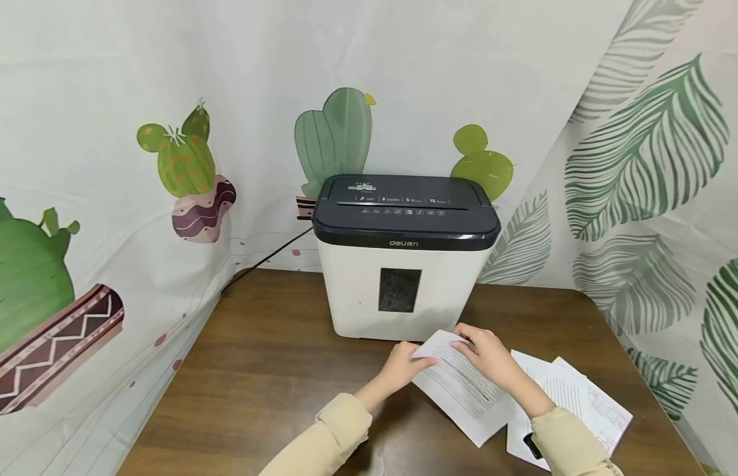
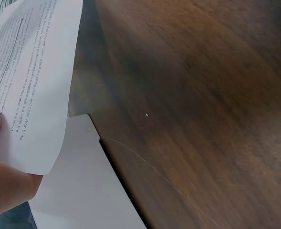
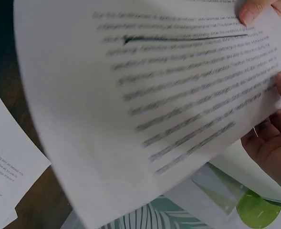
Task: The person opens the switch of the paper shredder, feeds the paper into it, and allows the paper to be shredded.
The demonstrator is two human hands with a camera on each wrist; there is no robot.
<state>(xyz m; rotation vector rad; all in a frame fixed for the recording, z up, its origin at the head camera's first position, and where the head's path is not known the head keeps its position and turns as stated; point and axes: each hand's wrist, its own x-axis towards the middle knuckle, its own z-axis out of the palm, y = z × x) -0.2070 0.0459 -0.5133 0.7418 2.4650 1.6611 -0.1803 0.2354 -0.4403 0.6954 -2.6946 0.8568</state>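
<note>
Both hands hold a printed sheet of paper (image 1: 461, 387) in front of a paper shredder (image 1: 351, 284). My left hand (image 1: 400, 367) pinches the sheet's left edge near its far end, thumb on top. At the far right corner, my right hand (image 1: 487, 357) grips it between thumb and curled fingers. The sheet slants over the table, its near end toward me. In the right wrist view a dark line is drawn through the print on the sheet (image 3: 83, 119). The shredder has a white body, a black lid (image 1: 405, 221) with a narrow slot, and a dark window (image 1: 399, 289).
More printed sheets (image 1: 604, 413) lie overlapping on the brown table (image 1: 274, 377), at the right beside my right forearm. A black cord (image 1: 268, 259) runs from behind the shredder to the left. Behind hangs a curtain (image 1: 256, 79) printed with cacti and leaves.
</note>
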